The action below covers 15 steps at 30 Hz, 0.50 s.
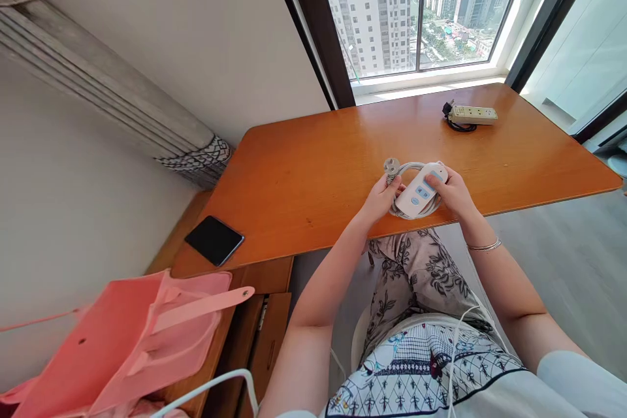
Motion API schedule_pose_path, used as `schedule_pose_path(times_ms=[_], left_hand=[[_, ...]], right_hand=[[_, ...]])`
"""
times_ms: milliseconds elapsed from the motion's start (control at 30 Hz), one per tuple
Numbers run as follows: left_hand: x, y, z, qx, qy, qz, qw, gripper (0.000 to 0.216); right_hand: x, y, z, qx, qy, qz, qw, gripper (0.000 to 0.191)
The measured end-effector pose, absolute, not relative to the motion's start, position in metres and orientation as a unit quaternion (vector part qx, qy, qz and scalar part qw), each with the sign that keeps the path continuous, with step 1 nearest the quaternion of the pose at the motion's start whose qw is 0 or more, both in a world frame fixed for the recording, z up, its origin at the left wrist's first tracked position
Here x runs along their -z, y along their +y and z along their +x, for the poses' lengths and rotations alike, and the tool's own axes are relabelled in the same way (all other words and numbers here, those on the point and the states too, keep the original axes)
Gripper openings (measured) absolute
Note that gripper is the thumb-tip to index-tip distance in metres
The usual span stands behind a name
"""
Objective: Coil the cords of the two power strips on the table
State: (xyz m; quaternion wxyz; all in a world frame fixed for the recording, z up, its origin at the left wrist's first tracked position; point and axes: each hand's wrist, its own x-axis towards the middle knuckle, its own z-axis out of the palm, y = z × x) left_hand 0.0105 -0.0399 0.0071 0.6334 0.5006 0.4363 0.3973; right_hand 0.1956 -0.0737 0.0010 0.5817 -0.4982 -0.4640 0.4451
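Note:
A white power strip [420, 191] with pale blue sockets is held tilted over the table's near edge. Its light grey cord [430, 208] is coiled around and behind it. My left hand [385, 194] grips the coil with its fingers closed, just below the round plug [391, 165]. On the strip's right end my right hand [448, 189] is closed, with the thumb resting across the top face. The fingers behind the strip are mostly hidden.
Toward the back right of the wooden table [304, 176] lies a cream power strip [473, 115] with a bundled black cord. A black phone [214, 240] rests at the left corner. Beside it is an open pink bag [142, 333]. A window [416, 19] stands behind the table.

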Motion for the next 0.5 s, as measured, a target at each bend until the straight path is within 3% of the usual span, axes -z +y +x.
schedule_pose_path(times_ms=[233, 400, 500], left_hand=[[0.011, -0.024, 0.028, -0.374, 0.442, 0.434, 0.69, 0.004], [0.012, -0.01, 0.036, -0.398, 0.428, 0.347, 0.734, 0.039], [0.013, -0.007, 0.039, -0.414, 0.442, 0.353, 0.713, 0.047]], right_hand=[[0.006, -0.055, 0.21, -0.462, -0.432, -0.539, 0.556, 0.055], [0.013, -0.045, 0.233, -0.462, -0.408, -0.577, 0.537, 0.05], [0.016, -0.041, 0.243, -0.455, -0.391, -0.596, 0.534, 0.044]])
